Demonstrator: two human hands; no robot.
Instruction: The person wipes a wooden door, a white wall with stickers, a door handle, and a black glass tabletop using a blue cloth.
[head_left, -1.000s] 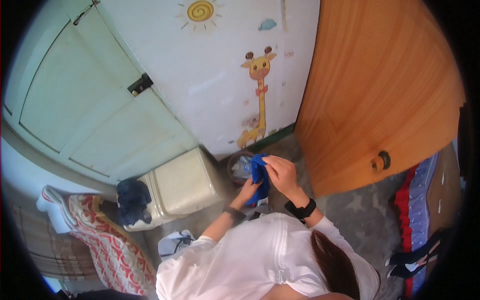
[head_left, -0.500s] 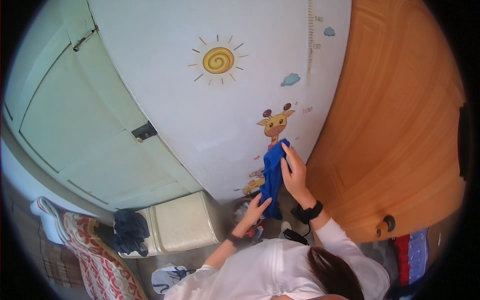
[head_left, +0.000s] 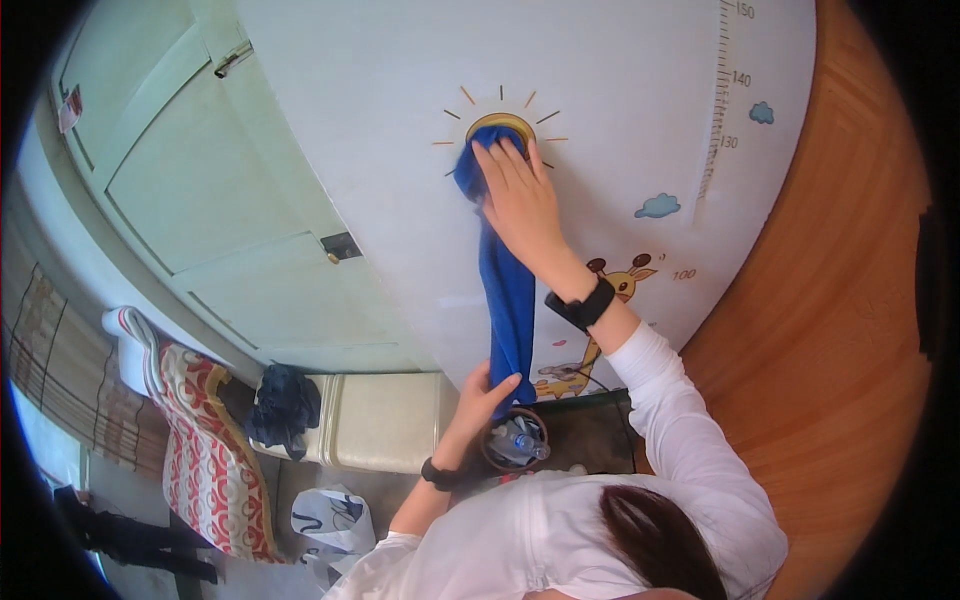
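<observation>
A long blue cloth (head_left: 508, 290) hangs along the white wall, held between my two hands. Its bunched upper end lies against a yellow sun decal (head_left: 500, 119), covering most of the sun's disc. On that end my right hand (head_left: 522, 205) presses with its fingers over the fabric, the arm stretched up the wall. Lower down, my left hand (head_left: 478, 408) grips the cloth's bottom end, just above a round bin (head_left: 546, 432). Both wrists wear black bands. To the right of my right wrist, a giraffe decal (head_left: 630, 280) shows partly behind my arm.
A pale green door (head_left: 220, 180) is at left, a wooden door (head_left: 850, 300) at right. Below the green door, a cream bench (head_left: 385, 420) bears dark clothing (head_left: 284, 410). A red-patterned cover (head_left: 205, 460) and a white bag (head_left: 330, 515) are at lower left.
My right hand has moved up from the giraffe to the sun decal, taking the cloth's upper end along. The cloth is now stretched long, while my left hand stays low. The view has shifted left.
</observation>
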